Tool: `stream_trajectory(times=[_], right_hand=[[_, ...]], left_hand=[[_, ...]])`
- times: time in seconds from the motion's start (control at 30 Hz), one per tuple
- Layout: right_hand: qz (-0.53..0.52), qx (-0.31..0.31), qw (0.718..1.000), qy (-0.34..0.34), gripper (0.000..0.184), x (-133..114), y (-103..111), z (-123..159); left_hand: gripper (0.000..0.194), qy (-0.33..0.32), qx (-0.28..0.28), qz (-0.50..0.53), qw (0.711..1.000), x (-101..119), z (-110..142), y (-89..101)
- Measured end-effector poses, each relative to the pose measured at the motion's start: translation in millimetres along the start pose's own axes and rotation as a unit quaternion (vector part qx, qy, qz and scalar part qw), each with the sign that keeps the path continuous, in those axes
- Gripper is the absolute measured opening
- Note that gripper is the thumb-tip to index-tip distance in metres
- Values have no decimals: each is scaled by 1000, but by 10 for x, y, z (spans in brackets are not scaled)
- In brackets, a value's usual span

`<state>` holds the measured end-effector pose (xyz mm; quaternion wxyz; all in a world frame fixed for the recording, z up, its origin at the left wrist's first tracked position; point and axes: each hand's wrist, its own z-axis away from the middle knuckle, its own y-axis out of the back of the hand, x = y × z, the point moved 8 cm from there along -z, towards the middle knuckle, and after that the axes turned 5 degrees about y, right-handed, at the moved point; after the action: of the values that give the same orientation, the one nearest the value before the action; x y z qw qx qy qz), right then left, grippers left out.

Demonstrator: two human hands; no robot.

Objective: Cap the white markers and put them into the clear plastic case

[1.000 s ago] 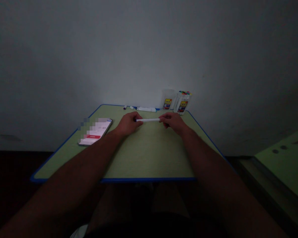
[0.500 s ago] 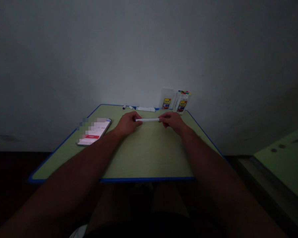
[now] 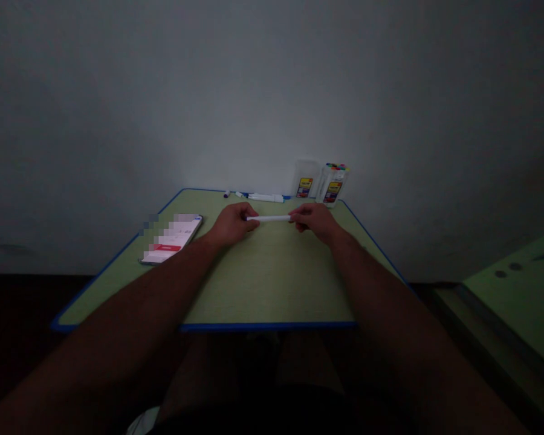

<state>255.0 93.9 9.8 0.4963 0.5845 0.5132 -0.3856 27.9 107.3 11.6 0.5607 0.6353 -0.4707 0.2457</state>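
Observation:
A white marker pen (image 3: pixel 274 218) lies level between my two hands, over the far half of the green table (image 3: pixel 272 284). The fingers of my left hand (image 3: pixel 234 223) pinch its left end, where a little dark purple shows. With thumb and fingertips, my right hand (image 3: pixel 315 220) grips the right end; the tip on that side is hidden by the fingers. Behind the hands, along the far edge, lie several white markers (image 3: pixel 266 197). A loose dark purple cap (image 3: pixel 227 194) and a small white cap-like piece (image 3: pixel 239 194) are to their left.
Against the wall stand a clear plastic case (image 3: pixel 304 179) with a yellow label and a second case (image 3: pixel 332 184) holding several colored markers. On the left of the table lies a phone (image 3: pixel 172 238) with its screen lit. A blue rim (image 3: pixel 272 327) edges the table.
Both hands keep their hold on the marker, almost still. The whole view has shifted very slightly; nothing else has visibly moved.

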Motion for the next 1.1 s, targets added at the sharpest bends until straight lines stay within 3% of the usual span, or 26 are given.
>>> stream_trajectory(times=[0.33, 0.77, 1.1], right_hand=[[-18, 6, 1000, -7, 16, 5, 10, 1], [-27, 7, 1000, 0, 20, 30, 14, -6], [-39, -37, 996, -65, 10, 237, -37, -3]], left_hand=[[12, 14, 0, 3, 1000, -3, 11, -17], [12, -24, 25, 22, 999, 87, 18, 17], [17, -51, 5, 91, 994, 365, 156, -92]])
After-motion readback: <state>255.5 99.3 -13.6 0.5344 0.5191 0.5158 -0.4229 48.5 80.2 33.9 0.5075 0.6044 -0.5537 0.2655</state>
